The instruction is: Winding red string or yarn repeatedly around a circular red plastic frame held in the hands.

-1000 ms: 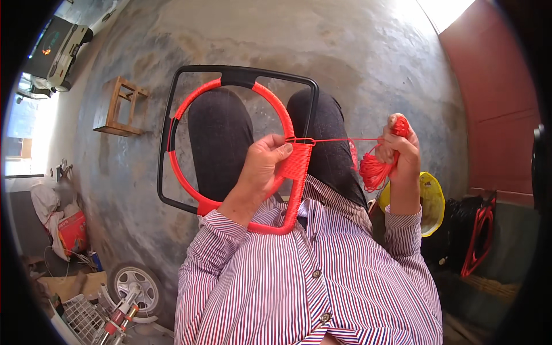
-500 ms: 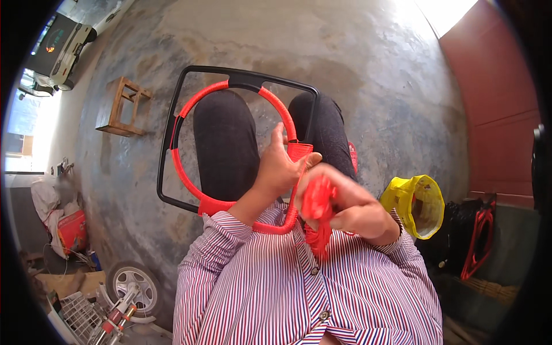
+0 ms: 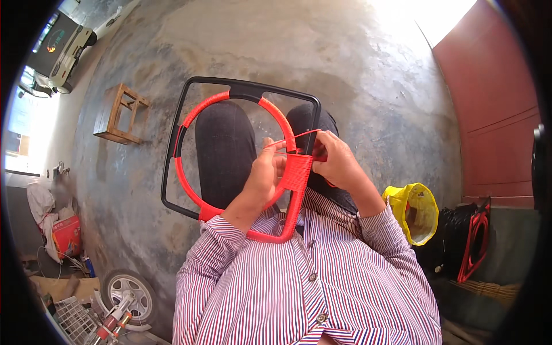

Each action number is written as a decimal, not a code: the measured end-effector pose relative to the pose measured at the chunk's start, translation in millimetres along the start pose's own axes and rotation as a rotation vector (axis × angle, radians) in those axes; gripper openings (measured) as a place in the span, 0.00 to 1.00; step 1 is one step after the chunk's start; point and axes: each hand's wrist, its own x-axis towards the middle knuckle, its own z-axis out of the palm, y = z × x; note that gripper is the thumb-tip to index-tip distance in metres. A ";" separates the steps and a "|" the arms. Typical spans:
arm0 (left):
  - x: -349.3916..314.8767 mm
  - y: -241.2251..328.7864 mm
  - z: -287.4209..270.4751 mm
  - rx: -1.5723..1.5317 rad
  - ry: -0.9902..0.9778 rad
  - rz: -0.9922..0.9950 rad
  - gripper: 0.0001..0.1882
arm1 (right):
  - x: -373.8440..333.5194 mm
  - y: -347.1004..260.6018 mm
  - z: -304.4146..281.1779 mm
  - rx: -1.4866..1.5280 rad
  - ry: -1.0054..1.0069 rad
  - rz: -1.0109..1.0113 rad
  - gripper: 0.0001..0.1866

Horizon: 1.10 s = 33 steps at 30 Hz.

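A black square frame (image 3: 171, 146) with a ring inside it rests across my thighs. Red cord (image 3: 298, 172) wraps the lower right corner closely, and more of it covers most of the ring. Inside the ring, my left hand (image 3: 263, 179) is closed with thumb and fingers at a thin red strand (image 3: 283, 141). That strand stretches over the ring and the frame's right bar to my right hand (image 3: 340, 163). Just outside that bar, my right hand is closed round red cord, of which only a little shows between the fingers and the frame.
At my right stand a yellow bag-like container (image 3: 409, 214) and black frames with red wrapping (image 3: 478, 241). A wooden stool (image 3: 121, 115) lies to the left on the concrete floor. Lower left are a wheel (image 3: 129, 296), a white wire basket (image 3: 73, 319) and a red box (image 3: 66, 236).
My right hand has gone from in front of my chest, with the red cord bundle, up and away to the frame's right side. A strand now stretches between both hands.
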 end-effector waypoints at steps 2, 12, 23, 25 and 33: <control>-1.0 1.7 3.3 0.001 -0.025 -0.030 0.24 | 3.1 9.4 2.9 0.553 -0.083 -0.018 0.25; 8.8 -4.3 -4.7 -0.210 -0.090 -0.089 0.14 | 1.8 13.4 9.6 0.828 -0.041 0.010 0.29; 9.9 -21.3 0.1 0.668 0.266 0.965 0.07 | -16.8 -10.0 13.0 -0.014 0.540 -0.256 0.26; 4.0 -19.5 2.6 0.821 0.285 1.068 0.06 | -11.5 -11.4 12.4 -0.031 0.538 -0.301 0.26; -16.5 -14.8 14.9 0.796 0.107 1.146 0.08 | 12.3 -12.9 23.1 0.048 0.171 -0.463 0.23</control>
